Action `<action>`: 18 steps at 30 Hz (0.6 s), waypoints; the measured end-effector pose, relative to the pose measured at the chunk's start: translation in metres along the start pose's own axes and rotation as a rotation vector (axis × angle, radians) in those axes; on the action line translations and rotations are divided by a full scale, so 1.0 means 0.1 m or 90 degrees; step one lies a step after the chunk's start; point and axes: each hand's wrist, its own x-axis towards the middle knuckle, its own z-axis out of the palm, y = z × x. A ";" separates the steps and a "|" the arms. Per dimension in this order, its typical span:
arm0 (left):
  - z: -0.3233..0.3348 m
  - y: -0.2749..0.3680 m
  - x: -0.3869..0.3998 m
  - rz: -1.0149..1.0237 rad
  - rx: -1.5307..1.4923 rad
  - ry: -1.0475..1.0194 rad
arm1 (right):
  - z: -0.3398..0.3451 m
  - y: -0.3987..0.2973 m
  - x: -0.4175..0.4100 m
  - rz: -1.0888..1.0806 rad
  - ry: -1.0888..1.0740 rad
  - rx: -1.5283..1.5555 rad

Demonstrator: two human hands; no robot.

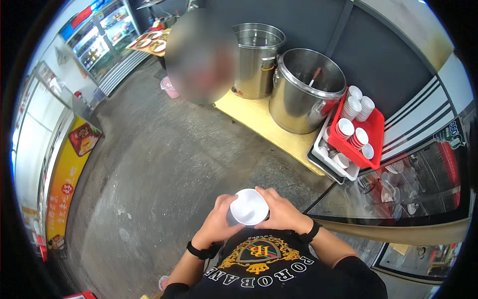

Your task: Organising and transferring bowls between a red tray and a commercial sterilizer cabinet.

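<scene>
A white bowl (249, 206) is held in front of my chest, its open side facing up; its inside looks empty. My left hand (220, 220) grips its left side, thumb low and fingers along the rim. On the opposite side my right hand (280, 210) closes around the rim. Both wrists wear black bands. Beyond my right hand, a red plastic basket (377, 121) with several stacks of small white bowls rests over a white tray (355, 172) that also holds bowls.
Two large stainless steel pots, one tall (254, 71) and one wide (295, 112) with a handled utensil inside, stand on a low yellow bench (267, 138). A glass-doored cabinet (422, 187) is at the right. Farther back are plates of food on a table and a pink bin (170, 89).
</scene>
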 end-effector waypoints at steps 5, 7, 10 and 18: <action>0.05 0.09 0.82 0.018 0.046 -0.048 | -0.38 0.48 0.20 0.005 0.091 0.052; 0.06 0.16 1.08 0.031 0.060 -0.067 | -0.63 0.60 0.32 -0.008 0.071 0.065; 0.15 0.20 1.54 -0.002 0.058 -0.069 | -0.98 0.86 0.42 -0.010 0.101 0.069; 0.46 0.33 2.64 0.074 0.077 -0.142 | -1.55 1.36 0.35 0.068 0.219 0.085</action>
